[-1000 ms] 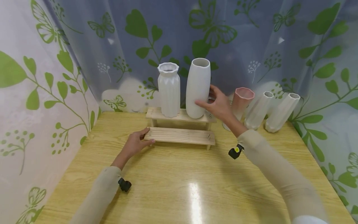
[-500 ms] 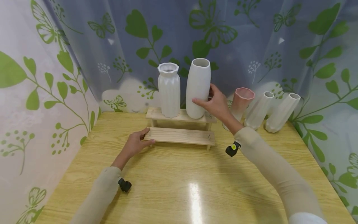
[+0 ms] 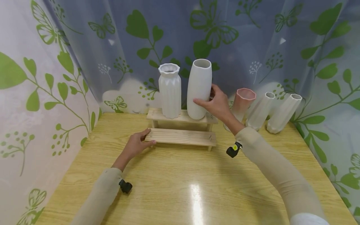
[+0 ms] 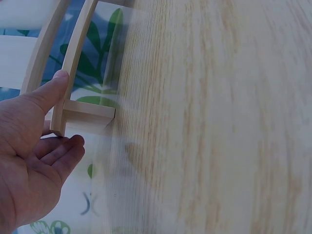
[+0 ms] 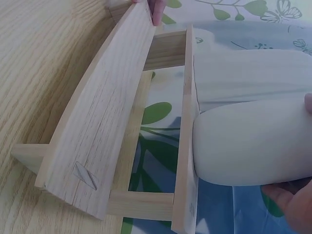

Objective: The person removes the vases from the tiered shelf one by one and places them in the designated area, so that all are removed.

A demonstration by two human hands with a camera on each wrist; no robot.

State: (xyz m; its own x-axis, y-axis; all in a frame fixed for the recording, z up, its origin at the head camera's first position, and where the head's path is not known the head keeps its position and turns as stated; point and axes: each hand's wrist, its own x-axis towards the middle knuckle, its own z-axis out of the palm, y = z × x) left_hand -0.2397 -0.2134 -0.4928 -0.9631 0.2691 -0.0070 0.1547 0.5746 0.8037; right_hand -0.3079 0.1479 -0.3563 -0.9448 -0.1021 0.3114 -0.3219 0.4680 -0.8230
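A two-step wooden stand [image 3: 180,137] is near the back of the table. My left hand [image 3: 136,143] grips the left end of its lower board; in the left wrist view the thumb [image 4: 59,78] lies on the board's edge. Upright on the upper board is a smooth white vase [image 3: 199,89], and my right hand [image 3: 217,104] holds its right side, thumb across the front and fingers partly hidden behind. A white ribbed vase [image 3: 170,90] with a scalloped rim stands to its left. In the right wrist view the smooth vase's base [image 5: 243,144] sits on the upper board.
Right of the stand are a pink-topped vase [image 3: 244,98], partly behind my right forearm, and two slim white vases [image 3: 260,112], [image 3: 284,114]. A patterned curtain [image 3: 174,28] hangs close behind. The wooden table [image 3: 157,187] spreads out in front.
My right hand and forearm have shifted slightly left, the thumb reaching further across the smooth white vase. The left hand, stand and vases look the same.
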